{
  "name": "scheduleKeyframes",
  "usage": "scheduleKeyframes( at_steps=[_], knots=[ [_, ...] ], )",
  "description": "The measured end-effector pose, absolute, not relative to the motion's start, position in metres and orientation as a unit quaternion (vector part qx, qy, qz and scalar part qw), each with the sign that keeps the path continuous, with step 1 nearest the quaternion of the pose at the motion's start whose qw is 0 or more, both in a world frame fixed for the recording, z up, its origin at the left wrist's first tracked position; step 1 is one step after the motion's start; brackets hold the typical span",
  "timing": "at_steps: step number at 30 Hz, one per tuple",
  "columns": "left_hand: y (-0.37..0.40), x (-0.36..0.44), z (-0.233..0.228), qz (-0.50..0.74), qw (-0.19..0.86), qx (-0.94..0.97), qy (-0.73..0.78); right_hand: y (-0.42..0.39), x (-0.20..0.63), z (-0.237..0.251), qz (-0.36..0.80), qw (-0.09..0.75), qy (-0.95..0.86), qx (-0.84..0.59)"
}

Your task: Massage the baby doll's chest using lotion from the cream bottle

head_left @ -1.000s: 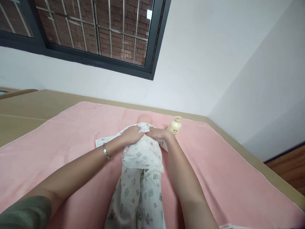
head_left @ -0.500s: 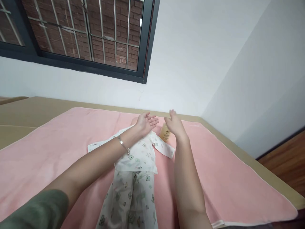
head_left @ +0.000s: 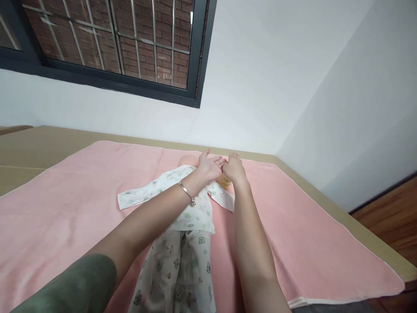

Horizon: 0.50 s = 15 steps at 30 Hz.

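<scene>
A baby doll (head_left: 185, 160) in a white printed top (head_left: 192, 213) and matching trousers (head_left: 177, 274) lies on a pink towel (head_left: 81, 195). My left hand (head_left: 210, 167) is raised above the doll's chest, palm up and fingers apart. A metal bangle circles its wrist. My right hand (head_left: 233, 169) hovers beside it, fingertips touching the left palm. Behind the right hand a cream lotion bottle (head_left: 224, 180) is mostly hidden. Neither hand holds anything.
The pink towel covers a tan mattress (head_left: 39, 145) that reaches the white wall under a barred window (head_left: 114, 43). The towel's right edge (head_left: 358, 261) runs along the bed's side, with wooden floor (head_left: 391, 221) beyond.
My hands lifted off the doll's chest, spread apart in the air, then came together so the right fingertips meet the left palm. The view shifted slightly.
</scene>
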<state>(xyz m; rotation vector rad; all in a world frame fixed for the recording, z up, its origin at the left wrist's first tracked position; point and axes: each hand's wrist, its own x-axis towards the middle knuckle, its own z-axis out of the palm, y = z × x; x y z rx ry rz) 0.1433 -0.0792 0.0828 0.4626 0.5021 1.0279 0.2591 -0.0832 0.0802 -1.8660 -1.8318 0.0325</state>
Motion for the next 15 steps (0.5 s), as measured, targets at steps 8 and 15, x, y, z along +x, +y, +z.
scheduleKeyframes(
  at_steps=[8, 15],
  knots=[
    [-0.121, 0.095, 0.077, 0.479, 0.808, 0.196, 0.283, -0.086, 0.255, 0.079, -0.079, 0.185, -0.685, -0.7],
    [-0.164, 0.043, 0.097, 0.459, 0.798, 0.193, 0.34, -0.083, 0.255, 0.076, -0.04, 0.185, -0.678, -0.71]
  ],
)
